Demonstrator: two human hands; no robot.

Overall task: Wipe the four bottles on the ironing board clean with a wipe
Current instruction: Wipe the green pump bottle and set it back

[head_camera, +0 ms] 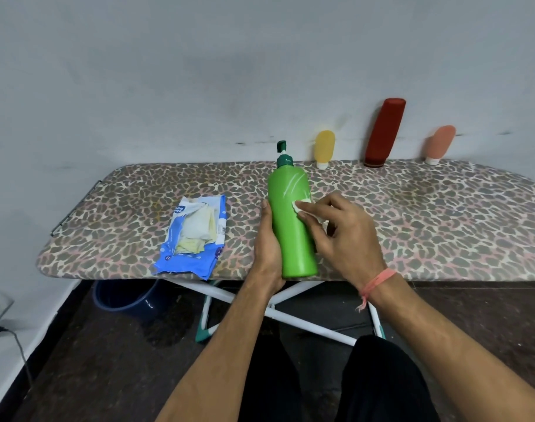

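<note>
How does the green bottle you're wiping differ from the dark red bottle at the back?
The green bottle has a pump top; the dark red bottle stands cap-down with no pump. The green one is near the front edge, gripped by the left hand while the right hand rubs a wipe on it; the red one stands untouched, leaning at the wall. Both are on the ironing board.

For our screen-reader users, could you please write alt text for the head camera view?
A left hand grips a green pump bottle while the right hand rubs a wipe on it, above a leopard-print ironing board. A yellow bottle, red bottle and peach bottle lean against the wall; an open wipe packet lies left.
</note>
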